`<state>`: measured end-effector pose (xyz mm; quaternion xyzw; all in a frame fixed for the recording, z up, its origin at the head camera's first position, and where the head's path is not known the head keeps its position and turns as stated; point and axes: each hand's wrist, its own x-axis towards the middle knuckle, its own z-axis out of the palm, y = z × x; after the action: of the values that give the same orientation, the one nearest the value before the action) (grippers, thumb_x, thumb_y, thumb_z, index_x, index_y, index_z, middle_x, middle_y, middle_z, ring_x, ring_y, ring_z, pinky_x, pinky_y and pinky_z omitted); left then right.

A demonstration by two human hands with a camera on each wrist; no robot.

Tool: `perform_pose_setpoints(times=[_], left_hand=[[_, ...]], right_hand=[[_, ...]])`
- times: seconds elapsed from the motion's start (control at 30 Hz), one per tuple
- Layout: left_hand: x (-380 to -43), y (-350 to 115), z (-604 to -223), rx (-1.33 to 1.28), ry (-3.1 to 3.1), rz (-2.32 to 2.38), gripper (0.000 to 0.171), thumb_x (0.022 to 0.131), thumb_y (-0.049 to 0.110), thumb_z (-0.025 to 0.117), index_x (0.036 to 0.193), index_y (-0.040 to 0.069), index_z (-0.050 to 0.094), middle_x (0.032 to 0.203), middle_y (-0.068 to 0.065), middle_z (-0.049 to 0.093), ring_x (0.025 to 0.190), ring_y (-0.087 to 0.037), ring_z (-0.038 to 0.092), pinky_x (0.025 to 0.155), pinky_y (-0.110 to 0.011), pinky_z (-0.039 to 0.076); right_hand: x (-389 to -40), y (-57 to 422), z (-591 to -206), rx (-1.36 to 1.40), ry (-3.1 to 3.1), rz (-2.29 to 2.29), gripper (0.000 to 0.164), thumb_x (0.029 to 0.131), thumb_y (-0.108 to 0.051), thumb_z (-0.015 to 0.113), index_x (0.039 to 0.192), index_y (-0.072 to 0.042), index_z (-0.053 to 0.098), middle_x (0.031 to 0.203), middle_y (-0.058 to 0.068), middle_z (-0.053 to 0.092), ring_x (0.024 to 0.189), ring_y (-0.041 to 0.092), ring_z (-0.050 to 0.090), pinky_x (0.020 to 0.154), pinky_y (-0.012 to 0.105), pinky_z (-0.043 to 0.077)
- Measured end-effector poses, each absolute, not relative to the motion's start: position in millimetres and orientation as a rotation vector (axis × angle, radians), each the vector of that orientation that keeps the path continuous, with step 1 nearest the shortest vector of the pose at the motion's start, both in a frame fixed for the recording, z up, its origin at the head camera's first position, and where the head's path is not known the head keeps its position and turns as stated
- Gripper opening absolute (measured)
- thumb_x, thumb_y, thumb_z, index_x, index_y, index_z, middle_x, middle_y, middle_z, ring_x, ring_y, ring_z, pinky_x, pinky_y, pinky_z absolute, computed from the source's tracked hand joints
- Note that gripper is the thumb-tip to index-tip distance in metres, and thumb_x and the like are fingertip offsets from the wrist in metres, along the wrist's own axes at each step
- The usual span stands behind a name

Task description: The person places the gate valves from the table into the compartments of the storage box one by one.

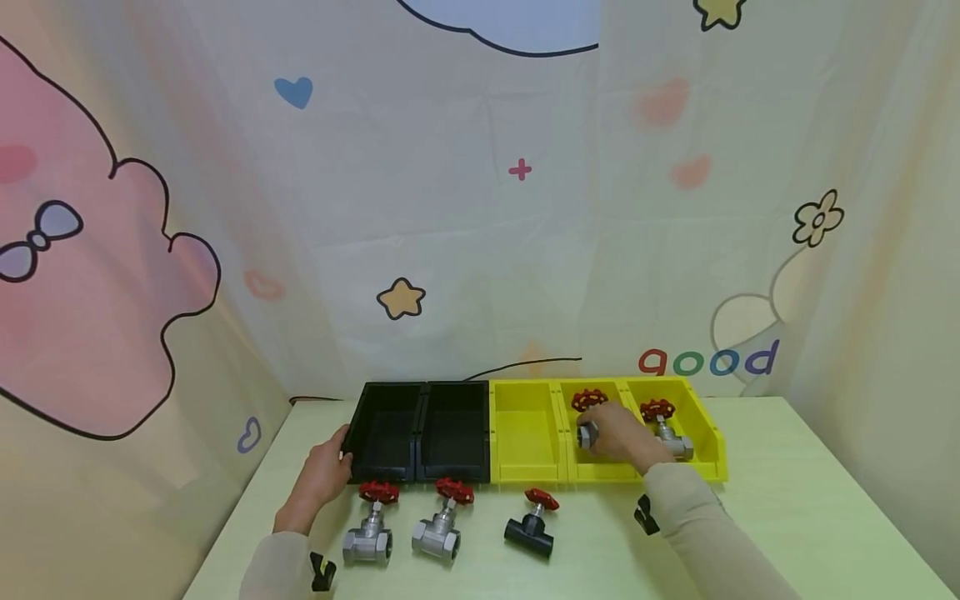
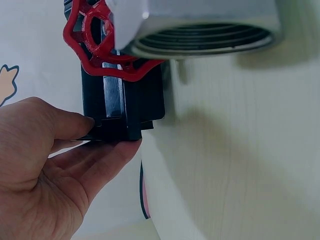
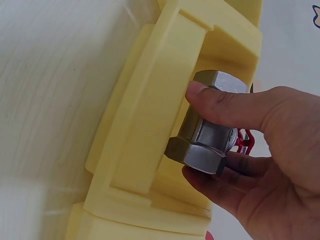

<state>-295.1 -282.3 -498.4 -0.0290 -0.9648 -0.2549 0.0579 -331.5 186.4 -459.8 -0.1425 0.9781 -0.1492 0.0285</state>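
Observation:
My right hand [image 1: 617,430] grips a silver gate valve [image 3: 205,135] by its body, thumb on one side and fingers beneath. This valve sits at the middle one of the yellow bins on the right, its red handwheel [image 1: 589,400] toward the back wall. The right wrist view shows its hex end over the yellow bin [image 3: 145,105]. At the far left, my left hand [image 1: 324,471] pinches the side edge of the outer black bin [image 1: 384,425] between thumb and fingers. Another silver valve [image 1: 678,446] with a red handwheel lies in the rightmost yellow bin.
Two silver valves [image 1: 367,537] [image 1: 437,535] with red handwheels lie on the table before the black bins. A black tee valve [image 1: 529,533] with a red handwheel lies right of them. The second black bin [image 1: 454,429] and left yellow bin [image 1: 527,429] stand between the hands.

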Motion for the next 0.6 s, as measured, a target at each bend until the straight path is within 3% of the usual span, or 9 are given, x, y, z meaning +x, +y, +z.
perform_pose_setpoints(times=[0.6], left_hand=[[-298,-284,-503,-0.075,-2.909,-0.774,0.055,0.095,0.003,0.053,0.146,-0.01,0.035,0.128,-0.036,0.057,0.114,-0.048,0.06,0.095,-0.057,0.049]], right_hand=[[-341,186,-473,-0.407,2.97,-0.466,0.043,0.079,-0.002,0.078,0.121,-0.007,0.069,0.123,0.01,0.068,0.113,0.029,0.06,0.104,0.053,0.045]])
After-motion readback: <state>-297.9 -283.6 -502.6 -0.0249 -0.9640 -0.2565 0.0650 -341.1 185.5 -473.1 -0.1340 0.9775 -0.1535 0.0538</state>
